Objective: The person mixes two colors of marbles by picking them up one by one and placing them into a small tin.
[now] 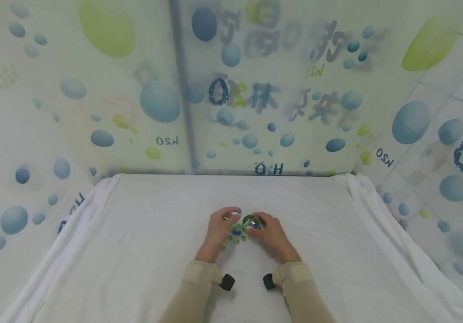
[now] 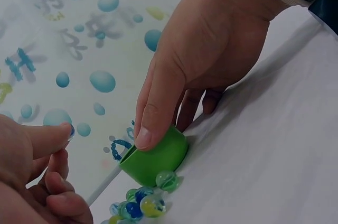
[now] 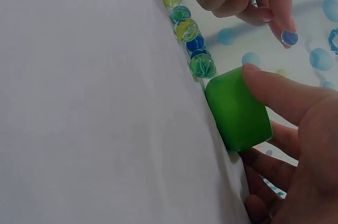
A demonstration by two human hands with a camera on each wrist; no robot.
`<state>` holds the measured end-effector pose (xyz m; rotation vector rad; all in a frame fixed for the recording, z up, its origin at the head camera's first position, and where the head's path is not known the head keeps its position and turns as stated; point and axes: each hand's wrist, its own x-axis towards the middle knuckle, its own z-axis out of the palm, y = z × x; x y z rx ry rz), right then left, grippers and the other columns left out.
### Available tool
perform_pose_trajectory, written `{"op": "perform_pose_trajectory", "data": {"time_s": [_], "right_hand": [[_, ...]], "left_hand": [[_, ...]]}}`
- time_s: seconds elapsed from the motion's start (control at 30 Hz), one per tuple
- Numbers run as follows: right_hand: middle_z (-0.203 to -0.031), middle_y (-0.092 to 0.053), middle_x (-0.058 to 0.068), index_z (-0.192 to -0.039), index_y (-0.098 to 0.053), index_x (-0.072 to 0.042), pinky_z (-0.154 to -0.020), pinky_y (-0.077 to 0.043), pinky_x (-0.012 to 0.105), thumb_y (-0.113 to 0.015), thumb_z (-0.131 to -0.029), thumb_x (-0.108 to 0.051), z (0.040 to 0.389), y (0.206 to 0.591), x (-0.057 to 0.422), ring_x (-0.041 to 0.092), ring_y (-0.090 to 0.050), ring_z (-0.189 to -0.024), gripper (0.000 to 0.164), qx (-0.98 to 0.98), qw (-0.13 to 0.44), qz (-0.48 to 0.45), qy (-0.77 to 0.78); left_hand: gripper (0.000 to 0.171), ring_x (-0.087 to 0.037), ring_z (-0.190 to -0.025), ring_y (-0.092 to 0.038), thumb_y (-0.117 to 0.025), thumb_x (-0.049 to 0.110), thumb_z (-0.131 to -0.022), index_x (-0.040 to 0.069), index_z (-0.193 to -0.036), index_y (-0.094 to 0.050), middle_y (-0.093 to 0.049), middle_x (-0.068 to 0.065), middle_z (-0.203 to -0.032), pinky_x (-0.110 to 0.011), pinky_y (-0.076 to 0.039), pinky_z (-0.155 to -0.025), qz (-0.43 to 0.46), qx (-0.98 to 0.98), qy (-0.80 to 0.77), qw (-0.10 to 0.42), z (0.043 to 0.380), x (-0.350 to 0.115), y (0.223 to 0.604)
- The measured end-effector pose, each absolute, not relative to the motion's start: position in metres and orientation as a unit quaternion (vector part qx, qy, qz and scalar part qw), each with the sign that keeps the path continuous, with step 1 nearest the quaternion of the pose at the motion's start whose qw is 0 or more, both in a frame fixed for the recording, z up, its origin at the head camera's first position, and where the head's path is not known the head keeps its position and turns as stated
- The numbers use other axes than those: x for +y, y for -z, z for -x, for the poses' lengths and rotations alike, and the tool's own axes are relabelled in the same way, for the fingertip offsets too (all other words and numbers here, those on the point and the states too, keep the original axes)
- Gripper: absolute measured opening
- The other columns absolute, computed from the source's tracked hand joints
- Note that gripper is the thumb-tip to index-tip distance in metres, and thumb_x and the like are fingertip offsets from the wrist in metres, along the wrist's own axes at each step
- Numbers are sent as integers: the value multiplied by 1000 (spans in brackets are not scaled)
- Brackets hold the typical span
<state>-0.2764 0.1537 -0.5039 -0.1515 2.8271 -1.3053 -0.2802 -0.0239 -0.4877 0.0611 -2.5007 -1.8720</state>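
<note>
Between thumb and fingertip my left hand (image 1: 220,226) pinches a blue glass marble (image 3: 289,37), raised off the cloth. My right hand (image 1: 272,231) grips a small green cup (image 3: 237,110) by its rim and side, with the thumb at the near edge. In the head view the cup's shiny silver inside faces up, with something dark bluish in it that is too small to make out. Loose marbles (image 2: 153,205) in green, blue and yellow lie on the cloth beside the cup, between the two hands; one green marble (image 2: 167,180) lies right against it.
A white cloth (image 1: 154,233) covers the table and bunches in folds along both sides. Behind it hangs a pale curtain (image 1: 231,134) printed with blue and green drops. Dark wrist devices (image 1: 227,282) sit on both forearms.
</note>
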Motion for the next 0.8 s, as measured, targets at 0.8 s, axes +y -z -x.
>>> {"op": "perform_pose_trajectory", "data": {"time_s": [0.8], "right_hand": [[-132,-57,12,-128,-60,-10,-106,-31,53,-78,-82,-24,279,506,155,35,-45,-129,52,903,1,59,426]], "left_hand": [[22,-17,-78,-52,-68,20,-91,15,-113,-71,-59,-3,-88,-29,-43,-65,4,-792,611,-12,276,-14,487]]}}
